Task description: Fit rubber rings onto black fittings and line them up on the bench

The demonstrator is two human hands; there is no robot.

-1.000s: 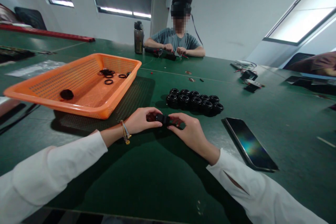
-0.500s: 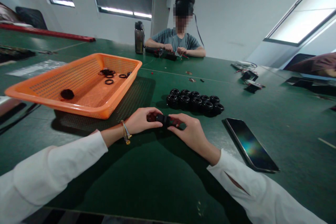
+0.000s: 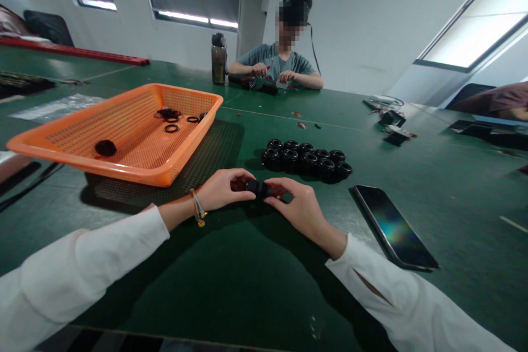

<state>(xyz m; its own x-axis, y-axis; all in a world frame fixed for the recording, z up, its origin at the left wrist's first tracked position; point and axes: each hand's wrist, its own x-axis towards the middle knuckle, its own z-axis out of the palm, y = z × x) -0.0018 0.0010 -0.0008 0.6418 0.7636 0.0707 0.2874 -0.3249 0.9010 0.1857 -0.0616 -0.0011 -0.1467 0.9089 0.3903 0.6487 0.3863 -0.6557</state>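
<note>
A small black cylindrical part (image 3: 256,188) is held between my two hands above the green table (image 3: 231,286). My left hand (image 3: 225,190) pinches its left end between thumb and fingers. At its right end, my right hand (image 3: 295,201) closes thumb and fingertips on it. Just beyond my right hand, several black round parts (image 3: 307,159) stand grouped in rows. An orange perforated basket (image 3: 193,146) sits to the left, with black rings (image 3: 171,128) and a dark round piece (image 3: 106,148) inside.
A phone (image 3: 394,225) lies right of my right hand. Across the table a person (image 3: 276,63) handles small parts beside a dark bottle (image 3: 219,60). Electronic pieces (image 3: 398,133) lie at the back right, and a plastic bag (image 3: 58,107) lies behind the basket.
My hands and the black part have barely moved. Across the table, the person's head has shifted slightly right and their hands have moved a little.
</note>
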